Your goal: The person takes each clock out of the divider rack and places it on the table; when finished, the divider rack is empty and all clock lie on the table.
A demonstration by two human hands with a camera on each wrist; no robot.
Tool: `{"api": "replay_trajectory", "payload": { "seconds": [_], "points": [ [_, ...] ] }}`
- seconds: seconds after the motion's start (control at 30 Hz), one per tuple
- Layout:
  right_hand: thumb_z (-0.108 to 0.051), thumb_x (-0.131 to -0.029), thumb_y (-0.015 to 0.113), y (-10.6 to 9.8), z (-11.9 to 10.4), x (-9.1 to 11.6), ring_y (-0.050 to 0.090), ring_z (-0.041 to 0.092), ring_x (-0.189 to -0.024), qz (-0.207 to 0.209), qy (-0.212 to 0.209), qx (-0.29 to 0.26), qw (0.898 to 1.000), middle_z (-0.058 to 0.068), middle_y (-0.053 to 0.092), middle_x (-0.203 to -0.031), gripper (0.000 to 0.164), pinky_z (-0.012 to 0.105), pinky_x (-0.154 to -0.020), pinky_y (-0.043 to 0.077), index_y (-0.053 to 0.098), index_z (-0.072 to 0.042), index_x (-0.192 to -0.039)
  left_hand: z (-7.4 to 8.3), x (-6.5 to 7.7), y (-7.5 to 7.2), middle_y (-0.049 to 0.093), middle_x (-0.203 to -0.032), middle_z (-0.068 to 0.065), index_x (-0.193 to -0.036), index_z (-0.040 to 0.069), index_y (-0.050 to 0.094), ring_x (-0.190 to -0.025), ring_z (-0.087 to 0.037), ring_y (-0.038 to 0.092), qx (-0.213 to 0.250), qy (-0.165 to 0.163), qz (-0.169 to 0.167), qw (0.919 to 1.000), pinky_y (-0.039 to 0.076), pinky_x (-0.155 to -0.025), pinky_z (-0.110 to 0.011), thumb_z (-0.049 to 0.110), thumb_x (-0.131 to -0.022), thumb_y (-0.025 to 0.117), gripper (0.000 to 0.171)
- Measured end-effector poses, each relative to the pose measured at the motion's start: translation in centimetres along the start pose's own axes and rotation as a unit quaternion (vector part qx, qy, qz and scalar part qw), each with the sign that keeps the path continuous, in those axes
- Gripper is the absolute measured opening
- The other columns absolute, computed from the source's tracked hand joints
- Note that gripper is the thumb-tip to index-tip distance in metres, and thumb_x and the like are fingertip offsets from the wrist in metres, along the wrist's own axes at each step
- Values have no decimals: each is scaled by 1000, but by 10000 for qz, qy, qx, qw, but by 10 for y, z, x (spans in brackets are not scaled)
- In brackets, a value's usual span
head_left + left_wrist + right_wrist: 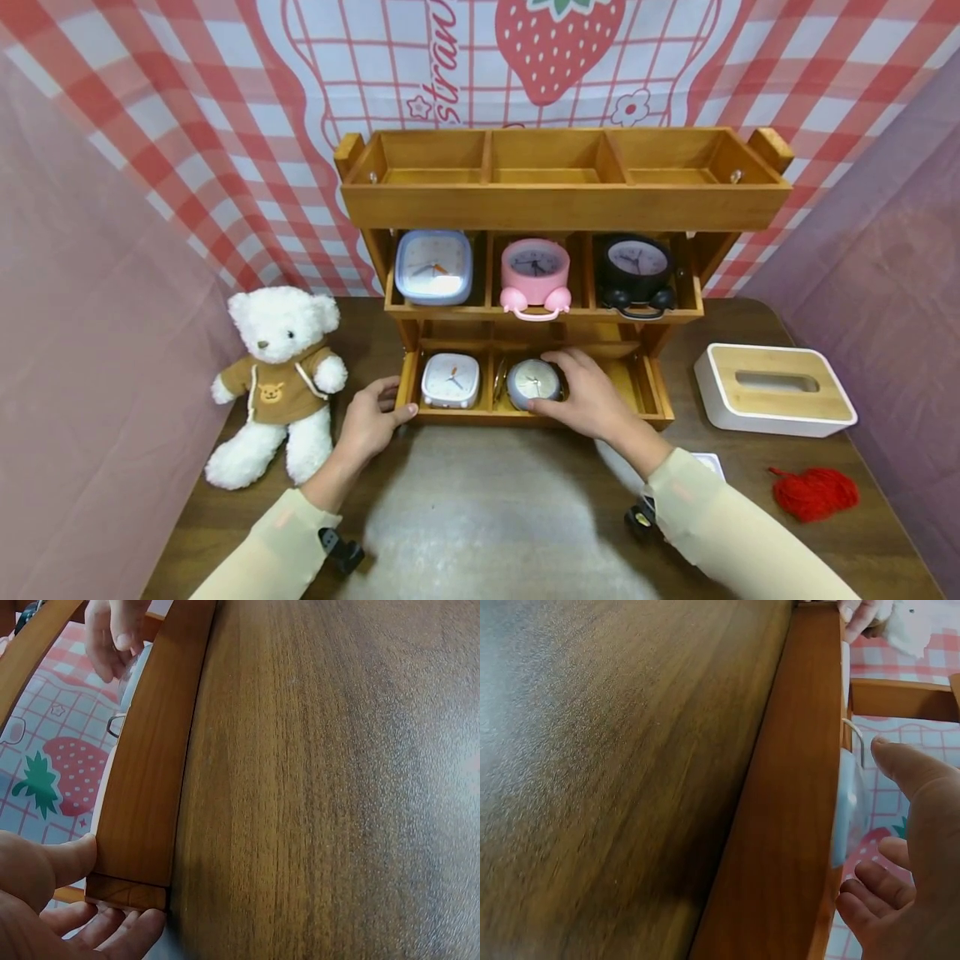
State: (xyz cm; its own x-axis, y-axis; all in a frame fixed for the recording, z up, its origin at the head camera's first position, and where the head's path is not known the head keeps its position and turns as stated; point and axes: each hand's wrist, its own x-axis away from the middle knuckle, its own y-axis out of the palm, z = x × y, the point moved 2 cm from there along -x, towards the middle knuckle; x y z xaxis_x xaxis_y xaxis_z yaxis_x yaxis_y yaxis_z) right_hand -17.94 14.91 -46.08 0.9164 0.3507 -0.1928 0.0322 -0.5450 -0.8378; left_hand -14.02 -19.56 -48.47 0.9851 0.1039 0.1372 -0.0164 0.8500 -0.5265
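Note:
A three-tier wooden rack [566,208] stands at the back of the table. My left hand [367,421] grips the left front corner of its bottom tray [146,780], thumb on one side and fingers round the other. In that tray's middle compartment lies a round pale blue-grey alarm clock [533,382], face up with a thin metal handle [859,739]. My right hand [588,396] is at its right side, thumb and fingers spread about it; the right wrist view shows a gap between them and the clock. A white square clock [450,381] sits in the left compartment.
The middle tier holds a blue square clock [433,268], a pink clock [536,275] and a black clock [636,271]. A white teddy bear [281,379] sits left. On the right are a tissue box [776,417], red yarn [816,493] and a white object [709,463] partly behind the sleeve.

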Motion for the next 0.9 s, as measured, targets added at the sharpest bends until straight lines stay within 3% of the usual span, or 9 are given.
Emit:
{"api": "replay_trajectory", "payload": {
  "seconds": [0.2, 0.53, 0.9],
  "points": [
    [-53, -71, 89, 9, -1, -7, 60, 34, -121, -51, 93, 164, 9998, 16, 59, -136, 82, 50, -99, 52, 62, -7, -134, 1, 0, 0, 64, -134, -26, -143, -3, 54, -119, -41, 66, 0, 8, 2, 10000, 58, -93, -46, 10, -92, 77, 58],
    [-50, -73, 89, 17, -7, -20, 60, 35, -122, -359, -128, 507, 9980, 19, 60, -136, 83, 50, -100, 53, 62, -2, -135, 1, 0, 0, 65, -133, -27, -142, -3, 55, -118, -41, 67, 29, 52, 20, 10000, 59, -90, -43, 9, -92, 77, 56],
    [-53, -73, 87, 19, -6, -27, 67, 31, -102, -603, -288, 774, 9948, 15, 68, -120, 78, 48, -87, 56, 63, -5, -131, 1, 0, 0, 64, -134, -27, -142, -3, 55, -119, -42, 66, 65, 42, -13, 10000, 59, -92, -44, 8, -92, 77, 57]
  ]
}}
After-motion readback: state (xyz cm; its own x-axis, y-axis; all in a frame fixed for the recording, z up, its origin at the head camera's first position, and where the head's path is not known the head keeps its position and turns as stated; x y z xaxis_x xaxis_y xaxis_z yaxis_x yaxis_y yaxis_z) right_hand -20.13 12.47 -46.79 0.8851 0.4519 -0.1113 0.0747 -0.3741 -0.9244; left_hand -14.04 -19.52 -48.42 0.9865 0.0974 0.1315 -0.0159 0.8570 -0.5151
